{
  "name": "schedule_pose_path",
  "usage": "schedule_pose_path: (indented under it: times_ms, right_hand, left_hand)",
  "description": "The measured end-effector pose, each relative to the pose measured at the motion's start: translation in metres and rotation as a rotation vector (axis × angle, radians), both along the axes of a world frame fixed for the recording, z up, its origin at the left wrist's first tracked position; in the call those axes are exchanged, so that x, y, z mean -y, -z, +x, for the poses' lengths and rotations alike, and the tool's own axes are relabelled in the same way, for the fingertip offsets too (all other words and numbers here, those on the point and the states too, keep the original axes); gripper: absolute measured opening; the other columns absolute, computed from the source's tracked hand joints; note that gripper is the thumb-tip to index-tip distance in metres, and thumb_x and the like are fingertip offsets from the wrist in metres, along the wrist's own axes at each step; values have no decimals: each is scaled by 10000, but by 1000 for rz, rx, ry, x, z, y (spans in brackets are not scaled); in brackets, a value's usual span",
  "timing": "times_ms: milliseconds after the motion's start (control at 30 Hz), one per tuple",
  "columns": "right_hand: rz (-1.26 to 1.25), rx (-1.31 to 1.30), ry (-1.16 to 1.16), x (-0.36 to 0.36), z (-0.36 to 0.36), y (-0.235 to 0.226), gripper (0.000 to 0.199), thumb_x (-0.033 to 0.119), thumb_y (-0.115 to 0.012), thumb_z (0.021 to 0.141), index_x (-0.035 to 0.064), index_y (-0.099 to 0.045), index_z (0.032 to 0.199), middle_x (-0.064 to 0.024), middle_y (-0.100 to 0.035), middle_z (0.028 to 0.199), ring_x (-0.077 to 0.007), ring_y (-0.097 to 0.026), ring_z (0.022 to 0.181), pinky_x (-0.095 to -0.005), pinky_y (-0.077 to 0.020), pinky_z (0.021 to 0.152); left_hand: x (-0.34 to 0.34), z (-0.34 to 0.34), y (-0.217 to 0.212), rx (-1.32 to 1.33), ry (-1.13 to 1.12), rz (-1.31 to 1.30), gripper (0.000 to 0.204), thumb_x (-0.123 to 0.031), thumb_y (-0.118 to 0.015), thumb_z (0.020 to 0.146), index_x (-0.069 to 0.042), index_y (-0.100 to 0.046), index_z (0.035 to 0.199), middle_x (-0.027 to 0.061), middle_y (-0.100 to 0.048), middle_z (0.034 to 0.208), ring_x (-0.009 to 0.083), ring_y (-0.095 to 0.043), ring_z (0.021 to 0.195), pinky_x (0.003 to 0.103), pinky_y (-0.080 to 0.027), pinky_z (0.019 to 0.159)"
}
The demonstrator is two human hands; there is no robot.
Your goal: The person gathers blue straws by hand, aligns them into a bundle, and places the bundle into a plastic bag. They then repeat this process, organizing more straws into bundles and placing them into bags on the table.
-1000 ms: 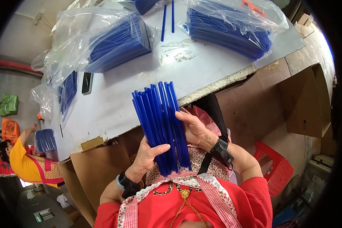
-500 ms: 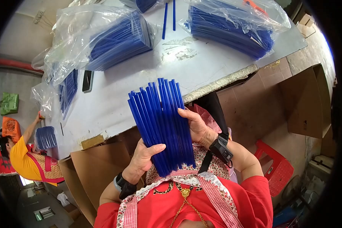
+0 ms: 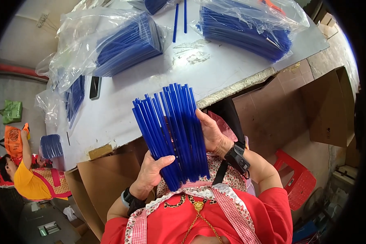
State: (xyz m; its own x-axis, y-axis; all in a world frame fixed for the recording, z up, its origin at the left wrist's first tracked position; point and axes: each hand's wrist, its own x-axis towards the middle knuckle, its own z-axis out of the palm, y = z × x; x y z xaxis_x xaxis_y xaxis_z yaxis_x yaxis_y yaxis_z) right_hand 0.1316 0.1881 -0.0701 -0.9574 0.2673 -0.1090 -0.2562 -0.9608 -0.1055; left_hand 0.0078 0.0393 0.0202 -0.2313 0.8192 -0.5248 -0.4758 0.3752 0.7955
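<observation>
Above the table (image 3: 122, 118) edge, both hands, left hand (image 3: 152, 173) and right hand (image 3: 211, 134), clamped a fanned bundle of blue rods (image 3: 171, 134) near its lower end; light, stiff and probably slippery, it seemed best gripped there.

Place: you are in a packing workshop.
Evidence: bench (image 3: 122, 118) with bagged blue rods (image 3: 126, 40); cardboard cartons (image 3: 329, 105); co-worker (image 3: 24, 179).

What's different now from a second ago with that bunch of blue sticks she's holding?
Little changed. The bundle of blue rods has fanned out a bit wider at the top and tipped slightly to the left. The left hand still grips its lower end and the right hand still backs it from the right side. The bagged blue rods on the table lie as before.
</observation>
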Motion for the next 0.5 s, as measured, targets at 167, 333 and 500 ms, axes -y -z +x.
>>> schedule_pose_path:
  times_ms: [167, 333, 500]
  right_hand:
    - [21, 75, 53, 2, 1, -1, 640, 550, -494, 887, 81, -484, 1322, -139, -539, 1290, -263, -540, 1160, -433, -426, 994]
    - [36, 96, 67, 2, 7, -3, 635, 556, -485, 889, 85, -493, 1315, -131, -543, 1286, -260, -545, 1151, -427, -426, 995]
    - [11, 94, 65, 0, 9, 0, 650, 579, -463, 890, 80, -505, 1303, -130, -548, 1280, -253, -550, 1141, -421, -430, 991]
  left_hand:
    - [6, 0, 2, 29, -5, -2, 460, -12, -635, 772, -31, -533, 1221, 79, -618, 1126, 173, -594, 1019, 341, -464, 926]
    - [7, 0, 4, 29, 5, 1, 501, 1, -613, 764, -21, -499, 1252, 93, -602, 1158, 186, -583, 1046, 347, -453, 944]
    - [5, 3, 1, 12, 9, -15, 503, -16, -618, 759, -15, -502, 1249, 93, -602, 1160, 197, -583, 1056, 349, -448, 953]
